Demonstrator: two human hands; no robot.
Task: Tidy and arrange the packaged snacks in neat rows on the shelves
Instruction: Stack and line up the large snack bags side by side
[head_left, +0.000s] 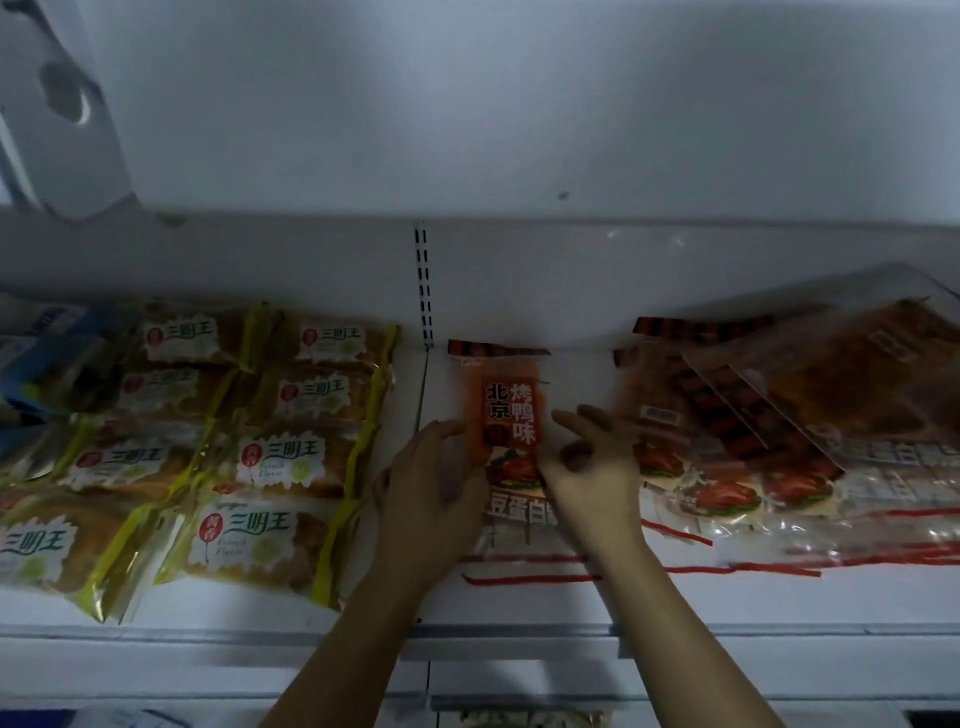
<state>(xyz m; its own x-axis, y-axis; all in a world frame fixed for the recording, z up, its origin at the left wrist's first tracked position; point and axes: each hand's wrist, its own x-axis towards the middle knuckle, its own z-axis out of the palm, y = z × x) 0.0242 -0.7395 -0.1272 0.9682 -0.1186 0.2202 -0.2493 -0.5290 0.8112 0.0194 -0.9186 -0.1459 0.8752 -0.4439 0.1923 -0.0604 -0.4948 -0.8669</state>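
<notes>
Nearest us, the white front lip of the shelf runs straight across, and both our forearms cross it from below. Our left hand curls its fingers against the left edge of an orange roast-duck-flavour snack packet, and our right hand pinches the packet's right edge between thumb and forefinger, its other fingers spread loose; so both grips are on this one packet, which lies flat on the shelf just right of the seam between two shelf boards. Bare white shelf shows in front of the hands down to the lip, and a narrow strip lies open between the packet and the sandwich-bread packs to the left, which sit in overlapping rows with yellow side seals. To the right, more duck-flavour packets lie fanned and overlapping, near our packet but apart from it; their clear wrap and red tear strips blur together, so we cannot count them. The farthest of these run off the right edge. Blue packaging at far left is cut off and too dim to read. Behind the packet, open shelf reaches the back wall, where a slotted upright rises to the underside of the upper shelf.
</notes>
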